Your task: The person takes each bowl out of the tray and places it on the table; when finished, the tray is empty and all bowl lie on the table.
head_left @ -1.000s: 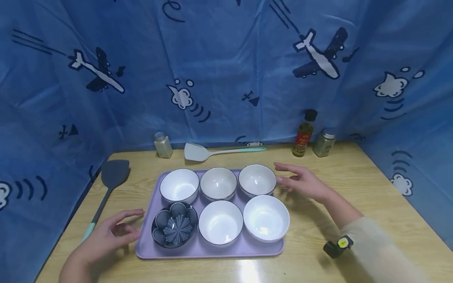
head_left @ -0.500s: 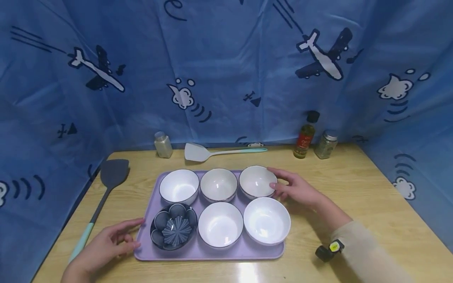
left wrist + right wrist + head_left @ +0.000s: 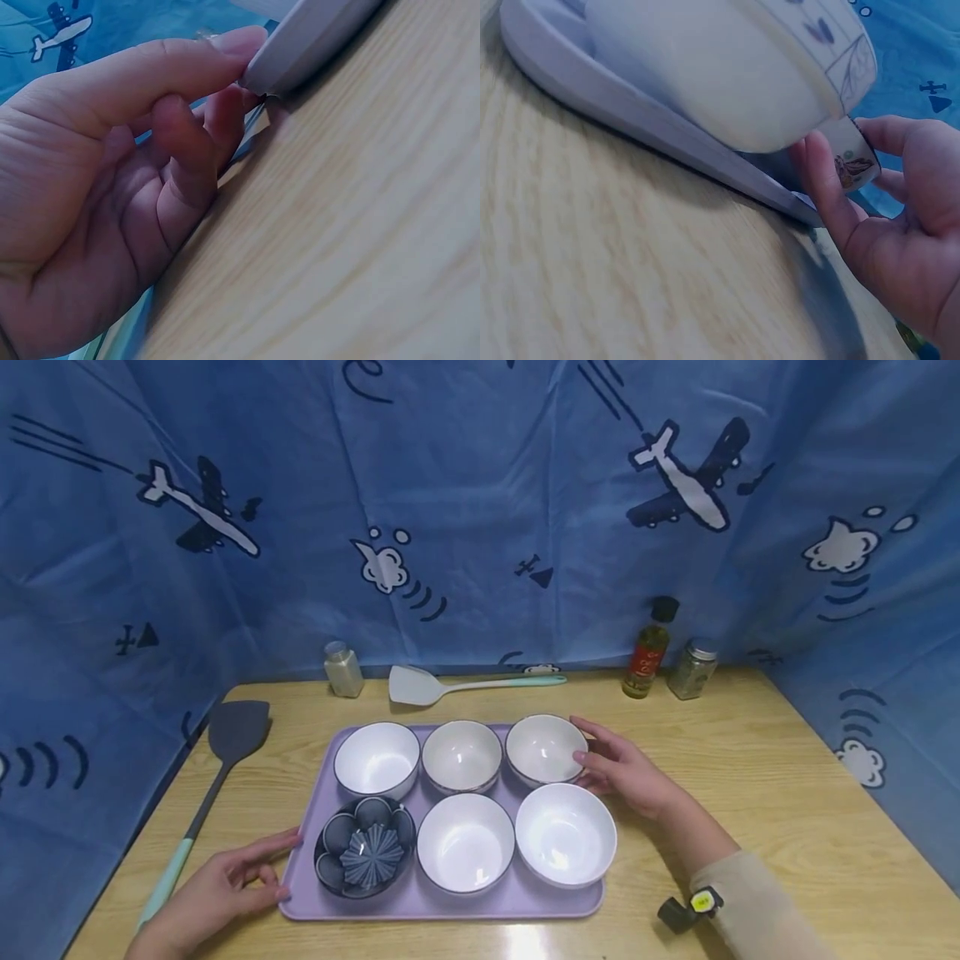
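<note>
My left hand (image 3: 217,889) is at the left edge of a lilac tray (image 3: 318,906), index finger and thumb on its rim. The left wrist view shows the thumb (image 3: 240,43) against the tray's side (image 3: 307,49), the other fingers curled below. My right hand (image 3: 630,772) holds the back right bowl (image 3: 546,750), white with a dark rim, thumb near and index finger far along its right side. The bowl's patterned outside (image 3: 851,157) is partly hidden in the right wrist view behind the plain white front right bowl (image 3: 566,835).
The tray also bears a dark fluted bowl (image 3: 367,852) and several white bowls. A grey turner (image 3: 238,731) lies at left, a white turner (image 3: 416,687) behind. A shaker (image 3: 343,670), an oil bottle (image 3: 647,652) and a spice jar (image 3: 692,670) stand along the blue curtain (image 3: 465,485).
My right hand has moved left from beside the back right bowl and its fingers have closed on it. My left hand has come up to the tray's left edge and touches it.
</note>
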Demonstrator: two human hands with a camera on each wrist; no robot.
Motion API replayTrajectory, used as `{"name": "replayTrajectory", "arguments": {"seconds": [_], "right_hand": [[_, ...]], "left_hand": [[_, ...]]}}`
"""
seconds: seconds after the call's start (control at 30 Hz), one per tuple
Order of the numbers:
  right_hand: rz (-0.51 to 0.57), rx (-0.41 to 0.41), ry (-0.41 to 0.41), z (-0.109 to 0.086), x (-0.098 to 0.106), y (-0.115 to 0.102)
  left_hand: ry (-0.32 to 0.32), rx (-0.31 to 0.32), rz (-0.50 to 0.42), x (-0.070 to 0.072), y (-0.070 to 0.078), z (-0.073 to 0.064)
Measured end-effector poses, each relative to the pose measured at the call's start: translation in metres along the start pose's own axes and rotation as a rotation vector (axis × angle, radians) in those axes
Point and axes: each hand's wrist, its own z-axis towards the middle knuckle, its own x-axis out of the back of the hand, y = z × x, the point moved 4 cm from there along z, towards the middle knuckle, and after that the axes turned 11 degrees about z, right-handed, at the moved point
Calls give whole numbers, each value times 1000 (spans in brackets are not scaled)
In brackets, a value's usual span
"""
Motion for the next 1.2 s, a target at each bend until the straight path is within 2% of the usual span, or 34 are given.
{"name": "replayTrajectory", "arguments": {"seconds": [0.17, 0.23, 0.33, 0.57, 0.63, 0.83, 1.1, 1.2], "right_hand": [[32, -21, 19, -2, -1, 0], [41, -21, 21, -3, -1, -1], [59, -18, 25, -3, -3, -4], [104, -19, 42, -4, -5, -6], [126, -26, 52, -5, -4, -6], [180, 6, 88, -7, 6, -12], [184, 87, 148, -11, 27, -29], [190, 92, 179, -14, 34, -31]], "left_hand": [[3, -63, -25, -2, 0, -1], [10, -64, -18, -2, 1, -1], [10, -59, 3, -2, 2, 0], [-9, 26, 37, -3, 0, 1], [-14, 24, 52, -3, 0, 2], [-15, -2, 47, -3, -2, 2], [-18, 35, -13, -4, -1, 1], [-17, 8, 5, -4, 1, 1]]}}
